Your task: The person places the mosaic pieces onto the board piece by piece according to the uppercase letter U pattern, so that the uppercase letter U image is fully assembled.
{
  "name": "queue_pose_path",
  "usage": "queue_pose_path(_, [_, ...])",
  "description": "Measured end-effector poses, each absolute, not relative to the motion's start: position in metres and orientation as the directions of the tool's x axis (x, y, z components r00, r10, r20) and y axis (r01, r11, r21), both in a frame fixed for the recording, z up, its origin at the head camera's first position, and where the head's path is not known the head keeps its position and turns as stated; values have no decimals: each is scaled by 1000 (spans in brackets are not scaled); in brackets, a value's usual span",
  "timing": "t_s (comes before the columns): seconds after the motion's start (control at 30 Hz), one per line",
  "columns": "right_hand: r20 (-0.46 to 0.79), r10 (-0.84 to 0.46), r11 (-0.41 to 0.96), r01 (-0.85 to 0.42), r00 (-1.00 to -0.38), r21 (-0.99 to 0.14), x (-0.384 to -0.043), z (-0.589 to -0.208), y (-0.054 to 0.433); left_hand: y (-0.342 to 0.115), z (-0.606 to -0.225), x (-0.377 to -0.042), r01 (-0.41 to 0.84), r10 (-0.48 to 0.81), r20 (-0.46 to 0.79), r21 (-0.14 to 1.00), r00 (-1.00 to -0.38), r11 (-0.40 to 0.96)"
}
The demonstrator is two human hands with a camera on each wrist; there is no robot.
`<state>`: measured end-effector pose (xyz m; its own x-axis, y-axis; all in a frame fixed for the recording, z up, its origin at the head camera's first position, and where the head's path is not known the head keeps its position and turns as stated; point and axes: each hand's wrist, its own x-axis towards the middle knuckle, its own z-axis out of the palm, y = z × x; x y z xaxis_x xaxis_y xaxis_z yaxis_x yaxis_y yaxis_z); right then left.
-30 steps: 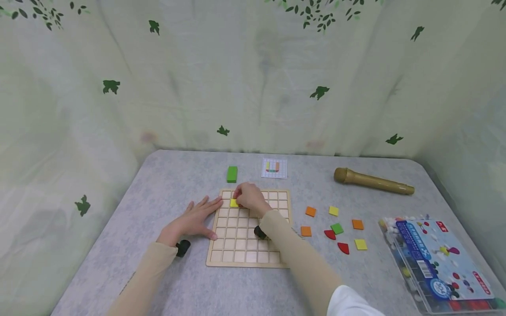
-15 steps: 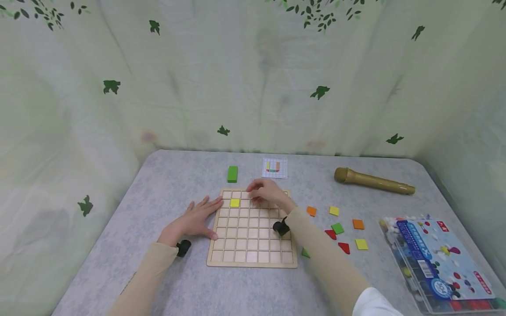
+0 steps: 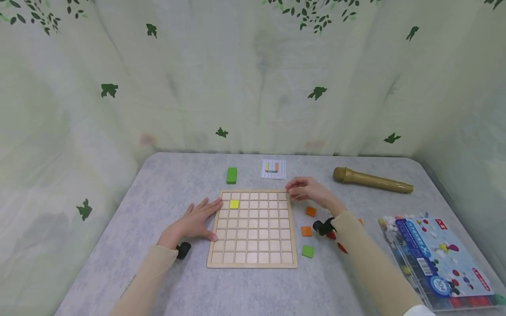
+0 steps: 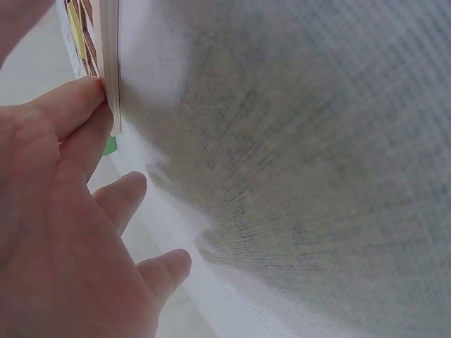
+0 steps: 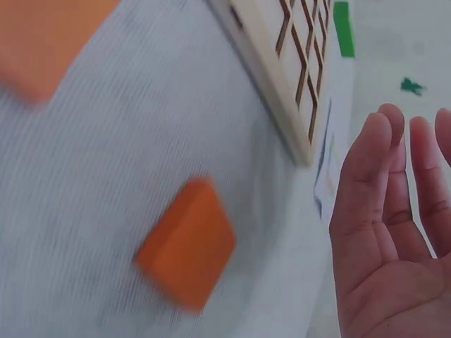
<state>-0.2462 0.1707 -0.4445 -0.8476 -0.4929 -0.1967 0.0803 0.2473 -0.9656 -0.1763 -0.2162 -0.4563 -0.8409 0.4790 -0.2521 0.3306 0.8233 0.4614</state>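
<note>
A square wooden grid board [image 3: 252,238] lies on the table, with one yellow square tile [image 3: 234,204] in a cell of its second row from the back. My left hand [image 3: 193,224] is spread along the board's left edge, fingertips and thumb touching the frame. Over the board's back right corner, my right hand [image 3: 312,193] is in the air with loosely bent fingers and nothing in them. Below it lie two orange square tiles [image 3: 310,211], sharper in outline there than the blurred orange tile [image 5: 189,245] in the right wrist view.
A green tile [image 3: 308,251] and partly covered red pieces [image 3: 331,235] lie right of the board. Behind it are a green block [image 3: 231,175] and a pattern card [image 3: 273,169]. A gold microphone [image 3: 373,180] and a plastic box [image 3: 446,263] are further right.
My right hand has let go of the yellow tile in its cell and moved right, off the board toward the loose tiles. My left hand has stayed at the board's edge.
</note>
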Motion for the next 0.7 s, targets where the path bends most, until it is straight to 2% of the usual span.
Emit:
queue_pose_path(0.4, [-206,-382,319,80,-901,-944,-226,-441,249,-214,-456,-175,339,486,-256,456,-836,823])
queue_pose_path(0.7, [-229,-313,375,102,-922,-921,-211,-437,276,-217,-457,-176,346,485,-247,445,-839,826])
